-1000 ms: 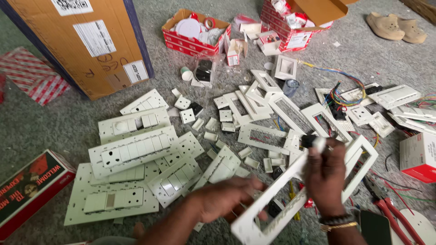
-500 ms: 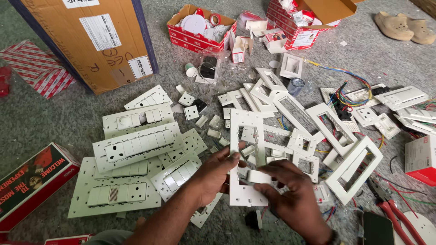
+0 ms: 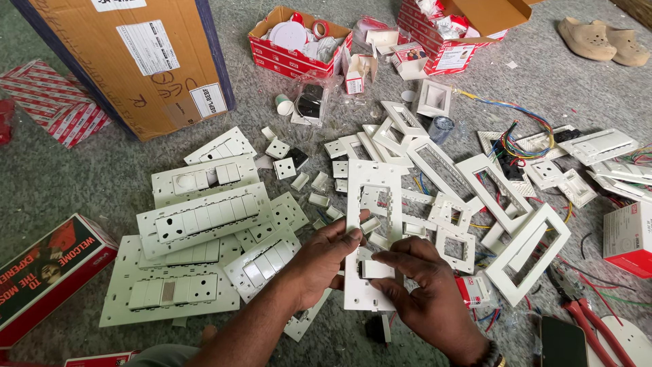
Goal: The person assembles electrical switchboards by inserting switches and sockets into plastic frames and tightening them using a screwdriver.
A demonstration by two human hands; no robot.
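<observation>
Hands (image 3: 326,261) (image 3: 424,295) gripping white switch frame (image 3: 372,204), long axis pointing away

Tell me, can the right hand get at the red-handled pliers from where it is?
Probably yes. The pliers lie uncovered on the carpet to the right of the right hand, but that hand is pinching a small white module on the frame plate.

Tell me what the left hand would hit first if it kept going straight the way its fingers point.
The left hand points up and to the right, fingertips already on the white switch plate frame held by both hands. Going on, it would probably first meet the small white switch module in the frame's opening, though depth is hard to judge.
</observation>
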